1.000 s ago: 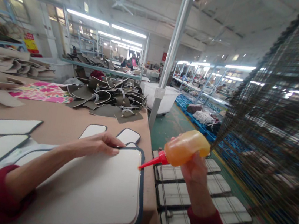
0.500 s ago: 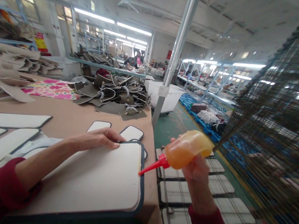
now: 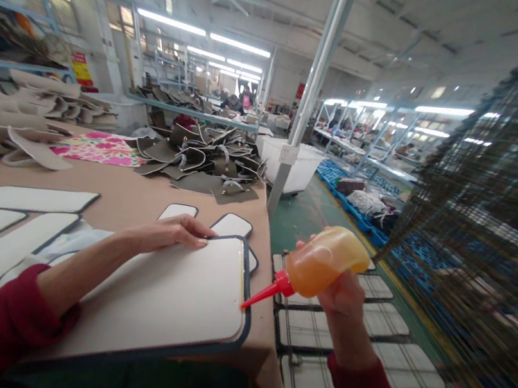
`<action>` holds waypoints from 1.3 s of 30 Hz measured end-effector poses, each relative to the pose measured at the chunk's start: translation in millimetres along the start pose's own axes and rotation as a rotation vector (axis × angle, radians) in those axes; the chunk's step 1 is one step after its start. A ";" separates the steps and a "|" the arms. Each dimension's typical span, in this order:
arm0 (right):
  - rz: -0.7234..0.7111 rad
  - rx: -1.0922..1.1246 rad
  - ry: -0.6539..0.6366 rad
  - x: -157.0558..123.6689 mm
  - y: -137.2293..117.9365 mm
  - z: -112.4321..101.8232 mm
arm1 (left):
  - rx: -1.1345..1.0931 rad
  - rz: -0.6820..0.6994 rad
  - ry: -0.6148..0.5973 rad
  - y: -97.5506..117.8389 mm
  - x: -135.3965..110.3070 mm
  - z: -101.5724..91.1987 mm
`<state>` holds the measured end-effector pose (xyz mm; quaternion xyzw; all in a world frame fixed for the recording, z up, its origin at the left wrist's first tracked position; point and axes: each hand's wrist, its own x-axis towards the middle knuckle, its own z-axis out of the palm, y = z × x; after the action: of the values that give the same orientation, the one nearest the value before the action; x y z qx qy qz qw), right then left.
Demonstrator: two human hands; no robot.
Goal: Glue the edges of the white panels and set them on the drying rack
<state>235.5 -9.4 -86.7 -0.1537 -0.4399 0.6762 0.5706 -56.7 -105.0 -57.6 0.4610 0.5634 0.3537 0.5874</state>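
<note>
A large white panel with a dark blue border lies in front of me, overhanging the table's near edge. My left hand is closed on its far edge, thumb on the white face. My right hand grips a squeeze bottle of amber liquid, tilted down to the left. The bottle's red nozzle points at the panel's right border, its tip at the edge. A thin yellowish line of liquid runs along that border above the tip.
Smaller white panels lie beyond on the brown-covered table. Dark cut pieces are heaped at the back. To the right, wire racks hold more panels at low level, beside a tall mesh stack. A metal post rises behind the table corner.
The nozzle tip has moved slightly nearer me along the panel's right border, and the yellowish line is longer. My left hand keeps its hold. The view has shifted a little.
</note>
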 end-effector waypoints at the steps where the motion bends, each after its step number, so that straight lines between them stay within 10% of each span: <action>1: 0.002 0.000 -0.001 -0.5 0.4 -0.5 | -0.012 -0.004 -0.001 -1.0 0.1 -0.6; 21: -0.140 -0.014 0.070 -7.2 1.7 -4.2 | -0.198 0.028 0.204 -18.6 1.6 -19.6; 39: -0.410 -0.026 0.275 -5.7 13.8 -12.7 | -0.492 0.100 0.381 -42.5 20.9 7.2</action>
<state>237.4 -8.7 -106.2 -0.1590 -0.3887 0.5132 0.7485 -51.6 -100.3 -105.1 0.2575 0.5375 0.5878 0.5470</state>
